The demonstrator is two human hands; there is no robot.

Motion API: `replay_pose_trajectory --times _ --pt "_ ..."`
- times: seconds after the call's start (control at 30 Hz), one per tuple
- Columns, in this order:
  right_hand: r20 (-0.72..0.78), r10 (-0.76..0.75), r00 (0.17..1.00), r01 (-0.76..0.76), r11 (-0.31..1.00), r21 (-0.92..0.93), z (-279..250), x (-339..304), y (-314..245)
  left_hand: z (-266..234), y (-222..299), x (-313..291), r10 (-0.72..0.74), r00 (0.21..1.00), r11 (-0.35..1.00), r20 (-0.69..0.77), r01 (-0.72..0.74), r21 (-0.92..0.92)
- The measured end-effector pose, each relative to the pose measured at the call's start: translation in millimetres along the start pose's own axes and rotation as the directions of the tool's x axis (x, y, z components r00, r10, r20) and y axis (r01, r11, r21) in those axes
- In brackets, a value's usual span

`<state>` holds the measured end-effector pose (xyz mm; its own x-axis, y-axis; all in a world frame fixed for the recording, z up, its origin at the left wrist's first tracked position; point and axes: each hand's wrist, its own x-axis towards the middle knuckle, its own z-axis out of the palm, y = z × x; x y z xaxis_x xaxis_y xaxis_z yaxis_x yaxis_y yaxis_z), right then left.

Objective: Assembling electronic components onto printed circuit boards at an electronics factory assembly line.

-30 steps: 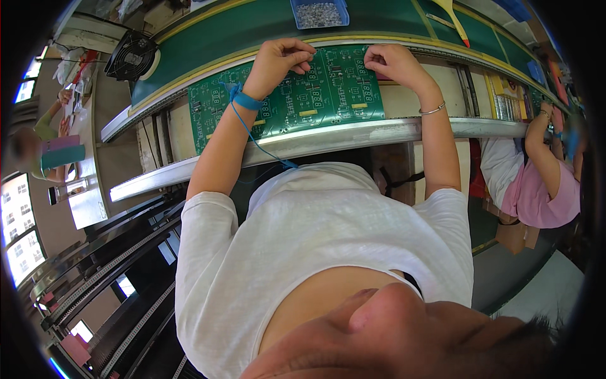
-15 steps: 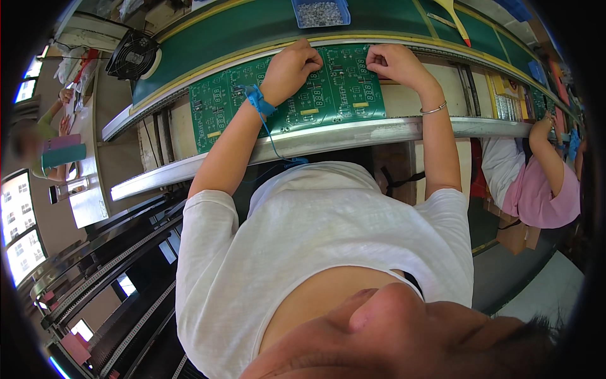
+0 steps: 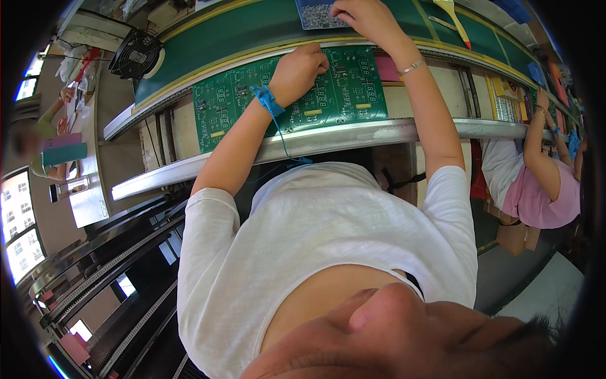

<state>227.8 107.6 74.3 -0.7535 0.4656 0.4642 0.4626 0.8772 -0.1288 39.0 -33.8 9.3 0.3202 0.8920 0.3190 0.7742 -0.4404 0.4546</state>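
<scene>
A green circuit board panel (image 3: 257,117) with digit displays and small parts lies across two metal rails in front of me. My left hand (image 3: 299,72) rests over its upper middle, fingers curled together; whatever they hold, if anything, is hidden. A blue wrist strap with a cord circles that wrist. Beyond the panel stands a blue bin (image 3: 307,26) full of small pale parts (image 3: 319,15). My right hand (image 3: 369,19) reaches over its right side, fingertips bent together at the parts. Whether a part is between them is too small to tell.
Metal rails (image 3: 353,129) run left to right, and a green belt (image 3: 246,28) lies beyond them. A black fan (image 3: 136,55) stands at far left, a yellow-handled brush (image 3: 456,24) at far right. A co-worker in pink (image 3: 546,192) sits at right; another person is at left.
My right hand has left the panel's right edge and gone up and left to the blue bin. My left hand stays over the panel, which has shifted slightly right.
</scene>
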Motion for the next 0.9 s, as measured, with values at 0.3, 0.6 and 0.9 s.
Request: replay_pose_trajectory --times 0.3,0.6,0.9 --pt "-0.008 0.076 0.997 -0.076 0.978 -0.195 57 25 -8 -8 -1 -2 0.215 0.977 0.974 -0.002 -0.214 0.071" --pt "-0.152 0.048 0.987 -0.062 0.994 -0.088 51 16 -8 -4 -6 2 0.292 0.956 0.956 -0.013 -0.292 0.014" --pt "-0.129 0.045 0.991 -0.065 0.986 -0.155 44 16 -3 1 -15 4 0.227 0.974 0.969 0.018 -0.223 -0.109"
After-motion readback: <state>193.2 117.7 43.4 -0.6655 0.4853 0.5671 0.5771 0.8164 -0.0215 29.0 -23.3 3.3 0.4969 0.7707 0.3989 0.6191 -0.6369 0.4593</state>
